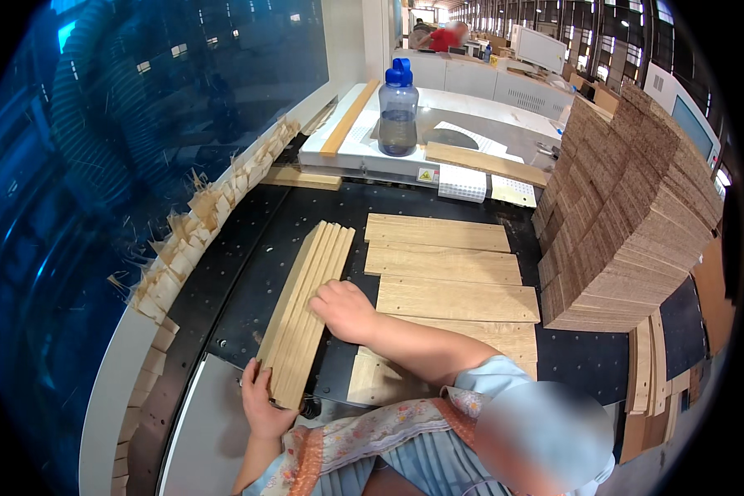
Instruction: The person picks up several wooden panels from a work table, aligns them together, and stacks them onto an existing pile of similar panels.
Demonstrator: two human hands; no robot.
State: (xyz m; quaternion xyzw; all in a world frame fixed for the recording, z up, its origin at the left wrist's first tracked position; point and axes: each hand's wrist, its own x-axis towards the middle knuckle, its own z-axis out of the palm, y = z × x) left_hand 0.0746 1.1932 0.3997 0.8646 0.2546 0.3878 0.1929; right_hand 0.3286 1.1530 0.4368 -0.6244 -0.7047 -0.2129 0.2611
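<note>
- Two bare hands at work in the head view, the only one: a bundle of narrow, pale wood-grain boards (pixel 304 322) lies side by side on a black, hole-dotted worktable (pixel 244 289).
- Left hand (pixel 264 407) grasps the bundle's near end, fingers bent around its left corner.
- Right hand (pixel 344 312) rests on the bundle's right side, fingers curled; with the tips hidden, whether they grip or merely press cannot be told.
- Just right of the bundle, flat, pale wood-grain planks (pixel 459 298) lie in a column; past them rises a tall stack of brown particleboard strips (pixel 620 215).
- Beyond the planks stands a clear water bottle with a blue cap (pixel 398 128).
- Step in hand, judging by the hands: gathering and squaring the bundle. Next move would seem to call for firm, even pressure from both sides, keeping the boards together.
</note>
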